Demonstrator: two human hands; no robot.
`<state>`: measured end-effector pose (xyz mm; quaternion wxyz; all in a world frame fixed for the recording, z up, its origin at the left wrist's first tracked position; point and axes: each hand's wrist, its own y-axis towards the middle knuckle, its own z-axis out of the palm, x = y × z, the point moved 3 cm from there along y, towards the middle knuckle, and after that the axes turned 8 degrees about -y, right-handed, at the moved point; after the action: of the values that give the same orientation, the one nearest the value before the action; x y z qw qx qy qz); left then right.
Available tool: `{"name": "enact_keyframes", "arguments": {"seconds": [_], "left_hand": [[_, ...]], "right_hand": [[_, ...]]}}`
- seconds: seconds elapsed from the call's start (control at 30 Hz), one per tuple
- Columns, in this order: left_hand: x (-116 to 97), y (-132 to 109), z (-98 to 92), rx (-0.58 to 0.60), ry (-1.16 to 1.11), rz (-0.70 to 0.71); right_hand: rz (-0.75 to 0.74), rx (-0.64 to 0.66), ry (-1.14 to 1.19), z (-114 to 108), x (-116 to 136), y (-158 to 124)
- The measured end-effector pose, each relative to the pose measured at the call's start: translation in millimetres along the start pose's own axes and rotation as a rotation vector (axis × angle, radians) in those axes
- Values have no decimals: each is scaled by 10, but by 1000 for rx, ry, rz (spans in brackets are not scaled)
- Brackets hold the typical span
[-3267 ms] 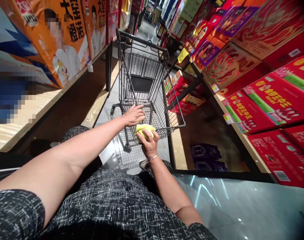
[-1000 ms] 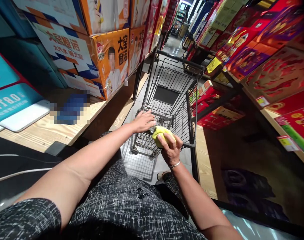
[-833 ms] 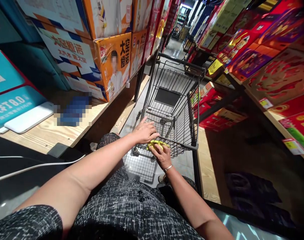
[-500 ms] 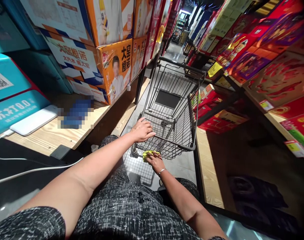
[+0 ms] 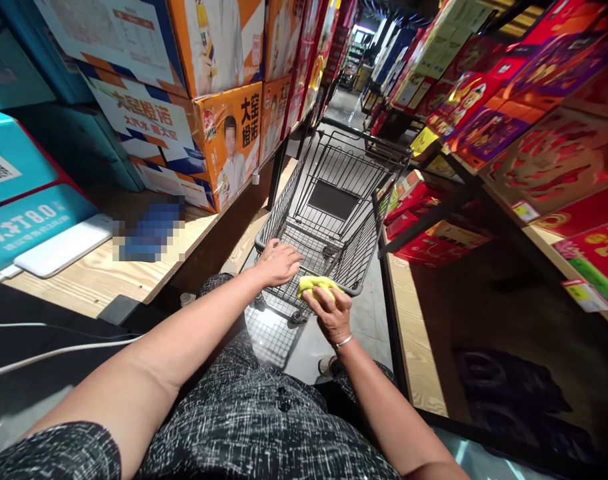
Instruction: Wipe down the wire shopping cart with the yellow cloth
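An empty black wire shopping cart (image 5: 334,173) stands in the aisle in front of me. My left hand (image 5: 279,262) rests closed on the near rim of its basket. My right hand (image 5: 330,311), with a thin bracelet on the wrist, grips a crumpled yellow cloth (image 5: 316,285) and presses it against the near rim, just right of the left hand.
Orange and white cartons (image 5: 219,133) are stacked on a wooden shelf (image 5: 94,273) at my left, with a white device and cable (image 5: 64,245) on it. Red gift boxes (image 5: 559,160) fill the sloping shelves at my right. The tiled aisle runs on behind the cart.
My right hand has come back up with the yellow cloth from the lower frame of the cart onto the near rim. The cart has turned slightly. My left hand has stayed on the rim.
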<state>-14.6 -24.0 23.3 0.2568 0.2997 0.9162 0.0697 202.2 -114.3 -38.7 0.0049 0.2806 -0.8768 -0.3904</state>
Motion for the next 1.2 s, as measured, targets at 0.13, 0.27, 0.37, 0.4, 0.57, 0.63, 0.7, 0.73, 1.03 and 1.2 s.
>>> {"name": "enact_keyframes", "arguments": {"seconds": [0.13, 0.27, 0.37, 0.4, 0.57, 0.63, 0.7, 0.73, 1.03, 1.2], "left_hand": [[-43, -28, -29, 6, -55, 4], [9, -22, -57, 15, -64, 1], [77, 0, -53, 5, -58, -5], [110, 9, -53, 2, -57, -12], [303, 36, -107, 23, -59, -50], [353, 35, -142, 42, -63, -47], [373, 31, -166, 50, -65, -54], [371, 29, -170, 50, -68, -57], [146, 29, -96, 28, -98, -53], [147, 39, -84, 59, -137, -133]], "right_hand": [[-50, 309, 19, 460, 312, -483], [-64, 388, 19, 657, 518, -711], [-91, 411, 37, 680, 606, -650], [-109, 419, 47, 660, 620, -591], [-79, 391, 18, 247, 403, -64], [9, 284, -20, -44, 175, 175], [103, 144, -42, -314, -59, 345], [138, 87, -44, -414, -150, 394], [116, 132, -18, -193, 177, 610], [99, 289, 36, 9, 335, 1048]]}}
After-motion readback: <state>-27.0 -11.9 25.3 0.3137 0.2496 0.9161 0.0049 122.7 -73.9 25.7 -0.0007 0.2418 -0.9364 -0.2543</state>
